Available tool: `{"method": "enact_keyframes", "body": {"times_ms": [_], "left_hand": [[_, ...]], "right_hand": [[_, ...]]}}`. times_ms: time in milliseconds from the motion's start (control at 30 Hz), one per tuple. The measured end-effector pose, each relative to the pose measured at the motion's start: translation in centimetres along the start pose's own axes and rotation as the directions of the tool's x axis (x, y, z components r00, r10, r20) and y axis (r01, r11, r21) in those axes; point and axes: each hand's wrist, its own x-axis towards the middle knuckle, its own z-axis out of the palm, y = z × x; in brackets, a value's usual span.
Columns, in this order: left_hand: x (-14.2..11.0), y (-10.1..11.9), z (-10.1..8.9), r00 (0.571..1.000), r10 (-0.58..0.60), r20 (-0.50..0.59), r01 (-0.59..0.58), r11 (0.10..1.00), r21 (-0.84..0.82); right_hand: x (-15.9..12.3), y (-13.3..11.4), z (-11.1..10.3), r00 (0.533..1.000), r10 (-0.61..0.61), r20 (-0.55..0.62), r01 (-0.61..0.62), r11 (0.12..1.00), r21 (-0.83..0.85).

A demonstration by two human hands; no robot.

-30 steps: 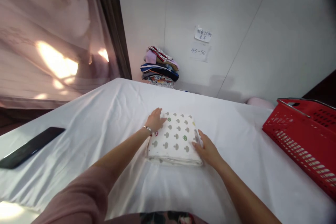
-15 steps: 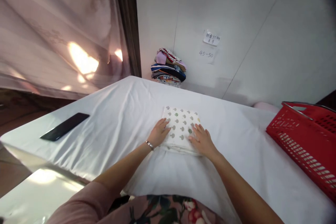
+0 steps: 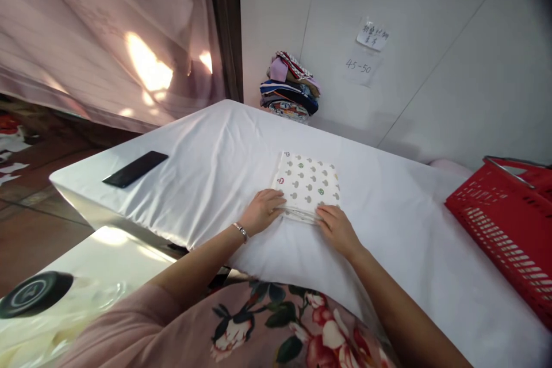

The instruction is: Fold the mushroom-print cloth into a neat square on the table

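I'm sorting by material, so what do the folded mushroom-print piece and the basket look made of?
Folded piece: probably matte cotton, judging by its soft, layered edge.
Basket: likely smooth plastic, given its even red, moulded-looking slotted side.

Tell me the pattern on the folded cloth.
Folded cloth: grey mushrooms on white, a few green or red; head view.

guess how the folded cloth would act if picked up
The folded cloth would probably droop, being thin-looking fabric. Its layers, visible at the near edge, could fall open if gripped loosely. Lying flat, it seems unlikely to roll.
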Motion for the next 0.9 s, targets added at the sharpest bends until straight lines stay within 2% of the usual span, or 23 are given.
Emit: {"method": "enact_keyframes", "body": {"times_ms": [167, 400, 533, 667, 900], "left_hand": [[0.6, 0.2, 0.5, 0.999, 0.002, 0.053, -0.004, 0.999, 0.032], [1.3, 0.6, 0.7, 0.996, 0.04, 0.079, -0.044, 0.998, 0.043], [1.6, 0.7, 0.7, 0.997, 0.056, 0.057, -0.059, 0.998, 0.035], [1.7, 0.8, 0.6, 0.996, 0.046, 0.081, -0.048, 0.999, 0.02], [1.9, 1.0, 0.5, 0.994, 0.04, 0.106, -0.046, 0.998, 0.053]], "right_hand": [[0.1, 0.1, 0.2, 0.999, 0.035, -0.009, -0.036, 0.998, -0.05], [0.4, 0.1, 0.2, 0.998, 0.023, 0.056, -0.017, 0.995, -0.1], [0.6, 0.2, 0.1, 0.999, 0.034, 0.027, -0.033, 0.998, -0.044], [0.5, 0.4, 0.1, 0.997, 0.072, -0.017, -0.071, 0.997, 0.038], [1.3, -0.3, 0.0, 0.997, 0.067, 0.031, -0.067, 0.998, 0.003]]}}
